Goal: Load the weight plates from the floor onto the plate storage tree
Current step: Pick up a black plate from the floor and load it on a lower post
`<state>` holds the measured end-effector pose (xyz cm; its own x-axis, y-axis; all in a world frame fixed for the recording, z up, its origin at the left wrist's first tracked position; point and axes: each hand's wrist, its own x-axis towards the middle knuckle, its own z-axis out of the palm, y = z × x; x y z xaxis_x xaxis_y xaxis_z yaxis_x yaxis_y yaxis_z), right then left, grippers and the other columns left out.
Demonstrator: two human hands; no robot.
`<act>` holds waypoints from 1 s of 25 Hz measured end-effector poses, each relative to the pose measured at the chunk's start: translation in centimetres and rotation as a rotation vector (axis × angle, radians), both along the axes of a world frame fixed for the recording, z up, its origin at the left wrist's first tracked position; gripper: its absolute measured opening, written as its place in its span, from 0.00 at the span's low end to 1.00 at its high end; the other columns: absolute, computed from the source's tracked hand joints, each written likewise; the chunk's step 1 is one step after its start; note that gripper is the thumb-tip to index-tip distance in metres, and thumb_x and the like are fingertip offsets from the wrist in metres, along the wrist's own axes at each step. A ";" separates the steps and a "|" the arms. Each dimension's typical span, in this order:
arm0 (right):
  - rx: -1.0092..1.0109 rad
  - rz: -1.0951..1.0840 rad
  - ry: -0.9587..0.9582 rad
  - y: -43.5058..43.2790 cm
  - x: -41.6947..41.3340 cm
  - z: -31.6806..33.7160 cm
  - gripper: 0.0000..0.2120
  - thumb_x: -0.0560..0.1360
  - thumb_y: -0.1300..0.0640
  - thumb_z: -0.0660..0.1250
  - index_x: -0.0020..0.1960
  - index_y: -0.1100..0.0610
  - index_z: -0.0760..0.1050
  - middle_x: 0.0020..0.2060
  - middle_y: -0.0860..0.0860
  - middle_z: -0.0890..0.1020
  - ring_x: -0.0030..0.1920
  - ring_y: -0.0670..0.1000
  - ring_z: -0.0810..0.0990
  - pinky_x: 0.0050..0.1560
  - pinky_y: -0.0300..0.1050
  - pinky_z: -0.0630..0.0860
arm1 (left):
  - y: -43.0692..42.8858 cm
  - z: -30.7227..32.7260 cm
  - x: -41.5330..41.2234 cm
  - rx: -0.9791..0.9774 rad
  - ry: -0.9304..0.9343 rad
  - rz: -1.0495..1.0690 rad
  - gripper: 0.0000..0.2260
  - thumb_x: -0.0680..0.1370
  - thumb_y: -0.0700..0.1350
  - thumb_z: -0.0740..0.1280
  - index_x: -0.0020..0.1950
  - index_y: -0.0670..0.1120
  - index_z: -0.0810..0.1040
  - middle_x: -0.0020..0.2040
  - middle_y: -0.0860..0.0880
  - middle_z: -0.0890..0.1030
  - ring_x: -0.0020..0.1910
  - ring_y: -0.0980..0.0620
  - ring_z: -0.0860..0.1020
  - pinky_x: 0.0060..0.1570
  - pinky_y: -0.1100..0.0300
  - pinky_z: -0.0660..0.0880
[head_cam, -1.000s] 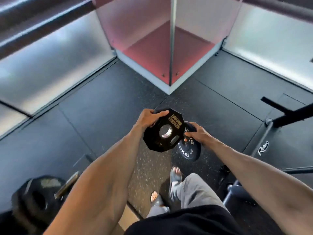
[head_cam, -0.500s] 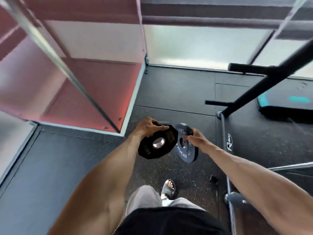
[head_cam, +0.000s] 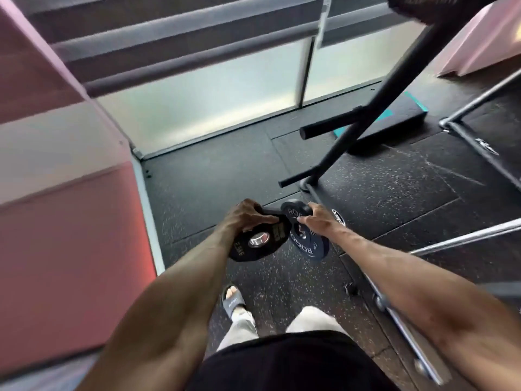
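Note:
My left hand (head_cam: 245, 217) grips the top edge of a small black polygonal weight plate (head_cam: 255, 244) with a steel centre hole, held in the air. My right hand (head_cam: 314, 217) holds a round black plate with white lettering (head_cam: 308, 244) by its upper edge, right beside the first; the two plates touch or nearly touch. The black plate storage tree (head_cam: 375, 108) leans up from its base just beyond my hands, with two bare pegs (head_cam: 327, 129) sticking out to the left.
A pink-red box wall (head_cam: 70, 235) stands close on my left. Frosted glass panels (head_cam: 225, 94) run along the far floor edge. A dark mat with teal trim (head_cam: 400, 119) lies behind the tree. Steel rack tubes (head_cam: 465, 235) cross the right side. My sandalled feet are below.
My view has swung to the right with both plates still held in front of me. The storage tree and its pegs have come from the right edge toward the middle, closer to my hands.

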<state>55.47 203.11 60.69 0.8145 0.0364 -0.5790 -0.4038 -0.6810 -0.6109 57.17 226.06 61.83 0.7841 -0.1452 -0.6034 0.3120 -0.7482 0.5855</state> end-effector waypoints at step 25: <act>-0.392 -0.136 -0.322 -0.7 28.7 2.6 0.17 0.76 0.53 0.70 0.61 0.60 0.76 0.55 0.57 0.79 0.56 0.58 0.80 0.58 0.50 0.77 | -5.8 -3.5 31.3 0.276 -0.145 -0.832 0.31 0.69 0.62 0.74 0.64 0.46 0.72 0.43 0.48 0.79 0.42 0.46 0.78 0.38 0.58 0.69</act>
